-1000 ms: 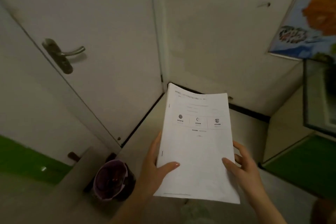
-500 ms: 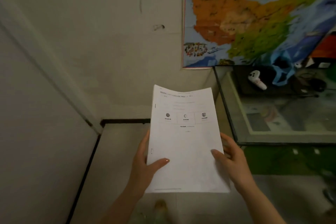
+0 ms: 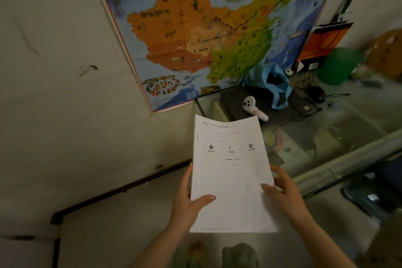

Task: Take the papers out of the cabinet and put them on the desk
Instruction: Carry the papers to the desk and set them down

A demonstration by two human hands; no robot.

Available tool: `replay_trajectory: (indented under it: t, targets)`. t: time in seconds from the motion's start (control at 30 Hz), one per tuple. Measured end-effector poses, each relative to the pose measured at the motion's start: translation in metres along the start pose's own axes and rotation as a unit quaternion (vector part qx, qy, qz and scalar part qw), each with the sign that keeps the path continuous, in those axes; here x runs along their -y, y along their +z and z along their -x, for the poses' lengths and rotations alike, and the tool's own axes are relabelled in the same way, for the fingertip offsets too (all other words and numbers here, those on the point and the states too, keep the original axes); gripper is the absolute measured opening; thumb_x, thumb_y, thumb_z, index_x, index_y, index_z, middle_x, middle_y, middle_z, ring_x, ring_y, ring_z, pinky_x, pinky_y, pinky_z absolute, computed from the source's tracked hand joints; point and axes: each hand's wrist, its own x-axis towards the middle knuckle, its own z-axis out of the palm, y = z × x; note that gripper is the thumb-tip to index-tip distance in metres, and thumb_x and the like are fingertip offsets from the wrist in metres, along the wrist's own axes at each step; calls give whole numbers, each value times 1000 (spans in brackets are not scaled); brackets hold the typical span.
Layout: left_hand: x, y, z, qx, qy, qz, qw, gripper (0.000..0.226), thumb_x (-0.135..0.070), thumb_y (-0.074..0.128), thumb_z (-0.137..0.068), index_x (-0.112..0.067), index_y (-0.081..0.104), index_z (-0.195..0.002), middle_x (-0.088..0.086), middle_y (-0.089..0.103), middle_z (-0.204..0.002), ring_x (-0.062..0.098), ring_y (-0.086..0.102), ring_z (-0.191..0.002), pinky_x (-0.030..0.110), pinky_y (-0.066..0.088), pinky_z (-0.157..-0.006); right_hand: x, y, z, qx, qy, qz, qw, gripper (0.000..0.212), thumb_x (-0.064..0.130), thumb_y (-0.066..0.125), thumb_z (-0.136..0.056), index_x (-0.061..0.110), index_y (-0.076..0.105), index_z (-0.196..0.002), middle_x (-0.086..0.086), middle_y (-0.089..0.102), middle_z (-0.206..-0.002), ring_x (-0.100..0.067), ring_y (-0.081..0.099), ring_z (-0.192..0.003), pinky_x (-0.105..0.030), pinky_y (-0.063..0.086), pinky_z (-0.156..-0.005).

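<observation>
A stapled stack of white papers point(image 3: 230, 172) with small printed text and three icons is held in front of me, above the floor. My left hand point(image 3: 191, 202) grips its lower left edge, thumb on top. My right hand point(image 3: 287, 196) grips the lower right edge the same way. The glass-topped desk point(image 3: 339, 137) lies to the right and beyond the papers, whose far corner overlaps the desk's near left corner in view. The cabinet is out of view.
A large coloured map point(image 3: 206, 28) hangs on the wall above the desk. On the desk lie a white controller point(image 3: 253, 107), a blue bag point(image 3: 274, 85), black cables point(image 3: 311, 95), a green container point(image 3: 339, 65) and an orange-black box point(image 3: 322, 43). A dark chair point(image 3: 374, 193) sits lower right.
The view has swung right, away from the door and the bin, toward the map and desk. Both hands keep the same grip on the papers, now nearer the desk.
</observation>
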Motion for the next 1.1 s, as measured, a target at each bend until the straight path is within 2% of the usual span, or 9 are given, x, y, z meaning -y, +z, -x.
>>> replay_trajectory:
  t: [0.23,0.33,0.4,0.43,0.53,0.67,0.8,0.97,1.1]
  targets:
    - [25,64,-54,14,-77,4,997,88,-6,80,-65,-39,35,-133,-17,54,-122,0,54,-106,12,52,-70,-30,-40,-68,26,62,57,996,44,10,58,-88,24,44,-127,-6,54,-111,-24,51,-101,-37,43,-83]
    - [35,93,-60,-13,-123,-1,992,86,-15,83,-60,-45,37,-126,-14,55,-122,5,55,-105,29,54,-81,-40,-60,-93,50,80,90,991,46,10,59,-87,24,44,-128,-9,56,-112,-24,51,-100,-39,44,-86]
    - [42,115,-66,-32,-156,-5,987,88,-21,85,-56,-45,37,-126,-6,54,-131,18,55,-113,45,52,-91,-47,-75,-113,68,86,119,987,46,8,60,-87,22,44,-128,-12,58,-115,-28,54,-104,-44,46,-91]
    - [44,123,-67,-39,-170,-4,985,90,-19,85,-57,-40,36,-130,-3,52,-132,22,55,-115,47,51,-92,-50,-80,-122,78,89,130,984,46,8,59,-87,21,43,-128,-12,58,-117,-31,55,-108,-45,46,-94]
    - [53,139,-71,-42,-200,-2,979,89,-7,80,-67,-25,30,-139,5,55,-125,24,58,-105,35,55,-80,-54,-90,-144,104,90,172,976,46,11,57,-89,22,39,-130,-16,56,-128,-36,52,-118,-48,43,-98]
    - [63,148,-76,-60,-219,-52,973,88,-6,78,-68,-25,31,-140,9,63,-112,23,63,-95,44,57,-79,-60,-91,-164,126,97,242,957,51,14,57,-89,22,34,-134,-19,57,-127,-39,53,-117,-50,44,-98]
    - [65,152,-81,-67,-198,-112,972,84,-5,75,-70,-25,32,-139,3,61,-100,15,60,-81,25,53,-67,-71,-85,-172,137,91,302,939,58,15,58,-87,24,28,-135,-23,58,-124,-41,56,-112,-52,48,-95]
    - [70,152,-80,-43,-210,-136,967,86,-13,75,-72,-30,27,-141,4,63,-101,17,61,-82,29,55,-72,-77,-79,-177,147,99,387,905,62,19,57,-88,20,20,-139,-19,49,-132,-39,53,-115,-50,47,-92]
    - [66,156,-78,-34,-219,-135,966,86,-9,73,-74,-28,23,-142,1,58,-88,6,57,-71,8,50,-56,-80,-75,-173,127,86,462,873,66,20,57,-89,15,16,-140,-16,42,-137,-36,47,-122,-48,49,-91]
